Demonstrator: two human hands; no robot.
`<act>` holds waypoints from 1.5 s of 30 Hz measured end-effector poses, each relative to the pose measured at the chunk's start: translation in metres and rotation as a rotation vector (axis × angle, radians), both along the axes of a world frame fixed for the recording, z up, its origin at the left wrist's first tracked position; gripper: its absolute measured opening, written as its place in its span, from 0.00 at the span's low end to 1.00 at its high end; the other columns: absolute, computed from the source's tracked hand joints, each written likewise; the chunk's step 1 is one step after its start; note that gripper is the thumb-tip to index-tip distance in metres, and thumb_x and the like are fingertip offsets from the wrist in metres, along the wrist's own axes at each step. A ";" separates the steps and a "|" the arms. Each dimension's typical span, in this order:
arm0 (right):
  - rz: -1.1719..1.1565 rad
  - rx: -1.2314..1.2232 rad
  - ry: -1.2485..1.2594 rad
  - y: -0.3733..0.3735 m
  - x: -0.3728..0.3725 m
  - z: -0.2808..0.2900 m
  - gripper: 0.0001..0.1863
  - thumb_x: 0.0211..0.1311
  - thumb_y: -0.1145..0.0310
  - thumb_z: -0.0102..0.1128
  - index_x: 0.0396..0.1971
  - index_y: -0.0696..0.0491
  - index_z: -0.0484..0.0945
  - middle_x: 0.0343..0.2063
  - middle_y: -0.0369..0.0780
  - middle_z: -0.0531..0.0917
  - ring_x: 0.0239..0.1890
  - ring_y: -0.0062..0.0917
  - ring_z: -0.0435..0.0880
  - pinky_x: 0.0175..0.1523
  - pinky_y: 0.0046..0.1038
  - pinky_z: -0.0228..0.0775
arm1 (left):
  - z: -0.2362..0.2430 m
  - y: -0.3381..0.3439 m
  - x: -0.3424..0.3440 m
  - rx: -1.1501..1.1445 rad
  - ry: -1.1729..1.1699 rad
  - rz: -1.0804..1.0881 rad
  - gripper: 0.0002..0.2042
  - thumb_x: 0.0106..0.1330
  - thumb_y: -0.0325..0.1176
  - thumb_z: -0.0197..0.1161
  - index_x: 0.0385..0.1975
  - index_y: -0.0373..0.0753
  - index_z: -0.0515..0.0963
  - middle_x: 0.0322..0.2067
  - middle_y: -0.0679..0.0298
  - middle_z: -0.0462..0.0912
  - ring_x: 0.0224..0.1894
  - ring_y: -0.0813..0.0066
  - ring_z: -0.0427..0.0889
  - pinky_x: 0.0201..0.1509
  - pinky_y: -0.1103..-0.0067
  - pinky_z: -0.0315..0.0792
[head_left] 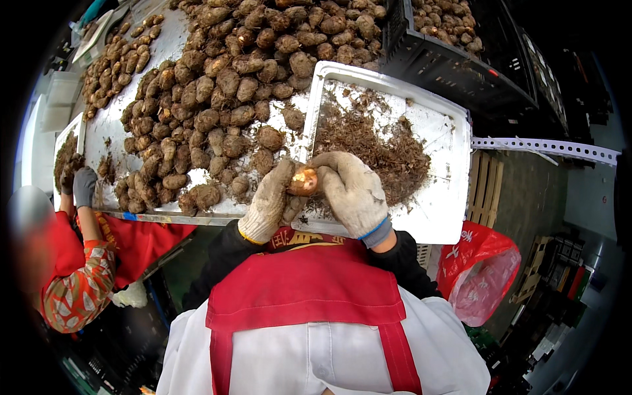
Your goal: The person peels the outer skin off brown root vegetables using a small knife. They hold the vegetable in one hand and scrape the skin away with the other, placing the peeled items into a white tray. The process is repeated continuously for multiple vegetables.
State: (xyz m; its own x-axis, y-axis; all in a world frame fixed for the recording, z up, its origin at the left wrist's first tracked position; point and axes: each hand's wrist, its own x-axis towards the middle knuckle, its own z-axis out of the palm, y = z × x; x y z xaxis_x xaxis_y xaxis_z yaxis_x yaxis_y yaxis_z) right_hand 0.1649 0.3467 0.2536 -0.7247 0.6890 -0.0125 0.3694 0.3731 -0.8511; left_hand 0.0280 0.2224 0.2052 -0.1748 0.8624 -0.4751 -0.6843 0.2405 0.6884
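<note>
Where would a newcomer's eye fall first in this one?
Probably the heap of brown tubers across the table. Next, near centre, the tuber with pale bare patches in the gloved left hand, the right hand close against it. To the right lies a white tray strewn with brown scraps.

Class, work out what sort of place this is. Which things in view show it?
Probably a produce-handling workroom: brown root vegetables lie heaped on a metal table, more sit in a black crate, and a white tray holds brown fibrous scraps.
</note>
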 end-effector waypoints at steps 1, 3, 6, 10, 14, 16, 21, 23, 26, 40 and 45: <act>-0.011 0.036 -0.034 0.001 0.000 -0.005 0.11 0.65 0.68 0.55 0.42 0.55 0.81 0.36 0.48 0.83 0.40 0.42 0.84 0.46 0.38 0.76 | 0.003 0.000 0.002 0.011 -0.044 0.008 0.27 0.76 0.60 0.43 0.46 0.40 0.77 0.19 0.73 0.75 0.11 0.85 0.63 0.12 0.86 0.54; -0.054 -0.029 -0.067 0.004 0.003 -0.018 0.11 0.66 0.66 0.55 0.41 0.55 0.82 0.36 0.48 0.83 0.40 0.42 0.84 0.46 0.37 0.76 | 0.004 0.001 0.002 0.032 -0.104 0.017 0.27 0.76 0.59 0.43 0.47 0.40 0.76 0.21 0.72 0.76 0.11 0.86 0.64 0.12 0.86 0.55; -0.007 -0.226 -0.108 0.011 0.011 -0.009 0.13 0.66 0.63 0.55 0.42 0.56 0.81 0.37 0.49 0.84 0.41 0.42 0.84 0.46 0.37 0.76 | 0.003 0.002 0.000 0.001 -0.128 0.050 0.27 0.77 0.59 0.43 0.46 0.39 0.76 0.20 0.72 0.75 0.11 0.85 0.63 0.12 0.86 0.55; 0.140 -0.184 -0.117 0.007 0.010 0.006 0.16 0.68 0.59 0.54 0.41 0.58 0.81 0.37 0.49 0.83 0.41 0.45 0.83 0.45 0.38 0.75 | 0.002 0.004 0.001 -0.053 -0.092 0.064 0.28 0.76 0.60 0.43 0.42 0.38 0.77 0.14 0.72 0.71 0.09 0.85 0.61 0.12 0.86 0.55; 0.181 -0.151 -0.168 0.007 0.009 0.011 0.15 0.67 0.60 0.54 0.38 0.58 0.80 0.33 0.50 0.81 0.38 0.47 0.82 0.43 0.40 0.73 | 0.012 0.008 0.001 -0.151 0.112 0.058 0.28 0.76 0.60 0.45 0.43 0.38 0.77 0.15 0.72 0.71 0.09 0.86 0.62 0.12 0.86 0.55; 0.183 -0.189 -0.178 0.007 0.009 0.010 0.15 0.66 0.60 0.54 0.37 0.57 0.80 0.31 0.50 0.81 0.38 0.47 0.82 0.42 0.41 0.73 | 0.006 0.004 -0.002 -0.072 0.130 0.035 0.27 0.75 0.60 0.45 0.42 0.39 0.77 0.14 0.72 0.71 0.10 0.86 0.62 0.12 0.87 0.55; 0.089 -0.137 -0.131 0.004 0.017 -0.014 0.15 0.62 0.61 0.56 0.39 0.57 0.81 0.32 0.49 0.83 0.37 0.45 0.83 0.43 0.38 0.74 | 0.000 0.000 -0.002 0.005 -0.117 0.001 0.26 0.76 0.59 0.45 0.45 0.38 0.76 0.19 0.71 0.75 0.10 0.86 0.63 0.12 0.87 0.54; 0.049 -0.323 -0.062 0.003 0.021 -0.006 0.16 0.62 0.60 0.57 0.40 0.58 0.81 0.33 0.49 0.83 0.38 0.43 0.84 0.45 0.38 0.75 | 0.003 0.003 -0.002 -0.024 -0.064 0.011 0.28 0.75 0.61 0.45 0.42 0.38 0.77 0.14 0.72 0.71 0.10 0.86 0.62 0.12 0.87 0.54; 0.116 -0.417 -0.171 0.002 0.016 0.007 0.18 0.63 0.58 0.58 0.40 0.59 0.80 0.33 0.49 0.83 0.38 0.43 0.84 0.45 0.38 0.74 | 0.000 0.003 -0.001 -0.017 -0.068 0.036 0.28 0.76 0.60 0.45 0.42 0.38 0.77 0.14 0.71 0.71 0.10 0.86 0.61 0.12 0.86 0.54; 0.079 -0.305 -0.155 0.000 0.020 -0.015 0.16 0.63 0.60 0.54 0.39 0.59 0.80 0.35 0.52 0.82 0.41 0.48 0.82 0.48 0.40 0.74 | 0.004 0.005 0.003 -0.109 -0.045 0.091 0.28 0.75 0.61 0.45 0.36 0.39 0.78 0.13 0.72 0.72 0.09 0.85 0.63 0.12 0.86 0.55; 0.099 -0.131 -0.190 -0.003 0.009 0.003 0.16 0.63 0.61 0.54 0.40 0.58 0.80 0.37 0.52 0.83 0.43 0.48 0.82 0.49 0.41 0.74 | -0.001 0.007 0.007 -0.102 0.079 0.112 0.28 0.75 0.61 0.44 0.39 0.39 0.79 0.15 0.72 0.73 0.10 0.86 0.63 0.12 0.86 0.57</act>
